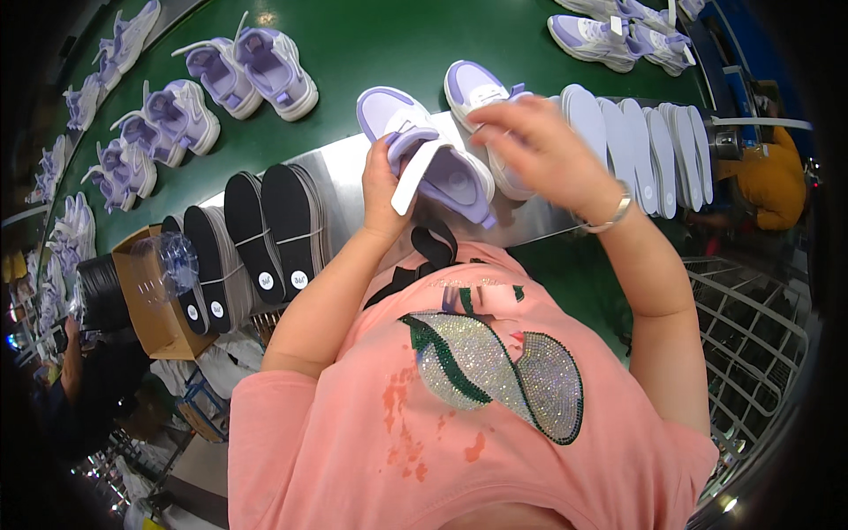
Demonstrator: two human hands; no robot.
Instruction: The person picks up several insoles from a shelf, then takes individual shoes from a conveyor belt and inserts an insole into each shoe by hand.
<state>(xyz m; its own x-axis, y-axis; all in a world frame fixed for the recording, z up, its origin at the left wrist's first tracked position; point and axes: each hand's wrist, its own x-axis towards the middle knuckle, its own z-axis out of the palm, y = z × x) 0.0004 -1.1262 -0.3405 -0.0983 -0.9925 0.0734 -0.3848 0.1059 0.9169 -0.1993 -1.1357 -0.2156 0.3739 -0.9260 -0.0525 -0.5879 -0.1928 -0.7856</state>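
Insole fitting at a shoe line, read from left to right. At far left, lilac-and-white sneakers [132, 132] lie in loose pairs on the green conveyor belt [371, 44], beside a cardboard box [150, 309] with a clear plastic bottle [172, 261] resting on it. Bundled black insoles [265, 225] stand on edge along the steel shelf [340, 181]. The left hand [382, 190] grips a lilac sneaker [433, 159] above that shelf, fingers curled round its heel side, with a white insole [417, 177] projecting from the opening. A second lilac sneaker [477, 88] lies just behind. The right hand [539, 146], blurred, hovers over the shoes with fingers bent; whether they pinch anything cannot be told. Judged from this, the insole is partly inserted; seating it would call for pressing it flat toward the toe. Stacked white insoles [645, 141] line the shelf at right, a wire rack [751, 327] below.
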